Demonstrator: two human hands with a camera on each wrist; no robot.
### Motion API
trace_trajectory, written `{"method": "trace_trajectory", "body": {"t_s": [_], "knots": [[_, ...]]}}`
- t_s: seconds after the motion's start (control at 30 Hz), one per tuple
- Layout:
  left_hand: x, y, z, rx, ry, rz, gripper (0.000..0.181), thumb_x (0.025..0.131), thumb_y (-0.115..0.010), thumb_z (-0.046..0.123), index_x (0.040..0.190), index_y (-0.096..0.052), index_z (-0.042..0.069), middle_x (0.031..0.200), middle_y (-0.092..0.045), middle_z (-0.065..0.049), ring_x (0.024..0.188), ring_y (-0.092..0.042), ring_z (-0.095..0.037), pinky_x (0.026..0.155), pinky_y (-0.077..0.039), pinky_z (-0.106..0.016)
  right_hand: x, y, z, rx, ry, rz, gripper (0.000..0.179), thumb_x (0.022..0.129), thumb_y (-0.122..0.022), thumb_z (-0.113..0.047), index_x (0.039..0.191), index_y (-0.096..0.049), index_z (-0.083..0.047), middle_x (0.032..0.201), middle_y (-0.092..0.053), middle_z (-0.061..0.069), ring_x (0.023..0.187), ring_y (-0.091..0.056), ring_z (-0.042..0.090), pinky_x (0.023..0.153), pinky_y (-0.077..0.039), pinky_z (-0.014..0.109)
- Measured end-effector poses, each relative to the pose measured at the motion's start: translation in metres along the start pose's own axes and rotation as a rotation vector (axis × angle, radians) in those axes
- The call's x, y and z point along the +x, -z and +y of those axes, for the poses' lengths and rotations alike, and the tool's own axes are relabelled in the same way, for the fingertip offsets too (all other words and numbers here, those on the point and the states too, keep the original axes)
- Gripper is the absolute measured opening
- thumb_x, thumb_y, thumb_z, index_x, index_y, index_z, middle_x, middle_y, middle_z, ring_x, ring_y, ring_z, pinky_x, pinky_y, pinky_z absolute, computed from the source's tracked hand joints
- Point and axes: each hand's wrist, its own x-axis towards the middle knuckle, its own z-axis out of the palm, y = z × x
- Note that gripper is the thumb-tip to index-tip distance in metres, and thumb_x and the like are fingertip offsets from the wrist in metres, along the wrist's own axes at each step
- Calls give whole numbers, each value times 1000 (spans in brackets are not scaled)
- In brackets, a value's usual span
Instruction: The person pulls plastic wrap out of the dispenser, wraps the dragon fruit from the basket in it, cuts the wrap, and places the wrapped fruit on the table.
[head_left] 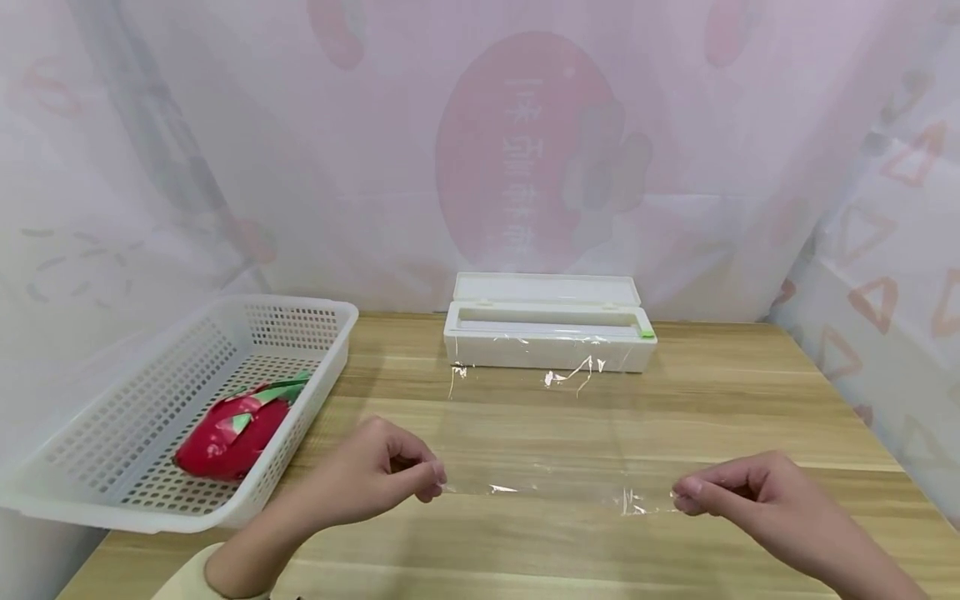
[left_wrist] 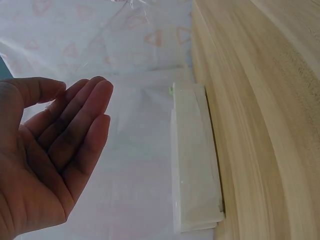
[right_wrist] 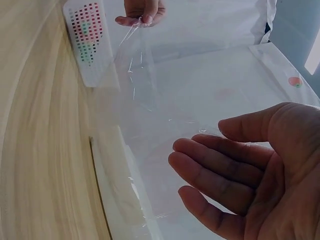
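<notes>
Head view: film (head_left: 540,450), faint, seemingly Chinese lettering (head_left: 523,157)

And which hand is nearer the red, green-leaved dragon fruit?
Left. The left hand is right of the dragon fruit, just outside its white perforated plastic basket; the right hand is farther right.

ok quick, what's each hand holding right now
Left hand: closed, pinching one corner of the clear film.
Right hand: closed, pinching the opposite corner.
</notes>
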Motion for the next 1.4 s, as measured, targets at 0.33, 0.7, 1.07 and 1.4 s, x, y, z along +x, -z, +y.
{"method": "trace_trajectory", "body": {"t_s": [0.33, 0.7, 1.07, 1.4], "knots": [[6, -13, -20, 46, 53, -135, 21, 90, -65, 13, 71, -72, 14, 64, -65, 10, 58, -63, -8, 43, -38, -20, 12, -12, 12, -28, 20, -125, 20, 98, -59, -26, 91, -77, -19, 85, -72, -6, 82, -69, 15, 71, -51, 25], [13, -31, -39, 250, 78, -204, 31, 86, -63, 13, 56, -65, 17, 48, -52, 18, 44, -44, 2, 45, -39, -19, 23, -31, 28, -140, 45, -122, 22, 95, -63, -22, 76, -75, -18, 75, -68, -11, 71, -63, 6, 62, -49, 27], [13, -45, -49, 418, 57, -217, 41, 80, -64, 13, 47, -42, 24, 42, -28, 19, 41, -23, 5, 41, -20, -18, 31, -47, 37, -277, 26, -72, 36, 92, -66, -25, 57, -64, -20, 51, -52, -17, 45, -37, 0, 43, -34, 21], [12, -51, -59, 577, 26, -234, 43, 75, -66, 15, 45, -35, 22, 43, -21, 17, 42, -18, 2, 39, -15, -18, 25, -55, 46, -501, -24, -16, 50, 83, -74, -29, 46, -41, -22, 44, -27, -19, 41, -26, -1, 40, -24, 20]]}}
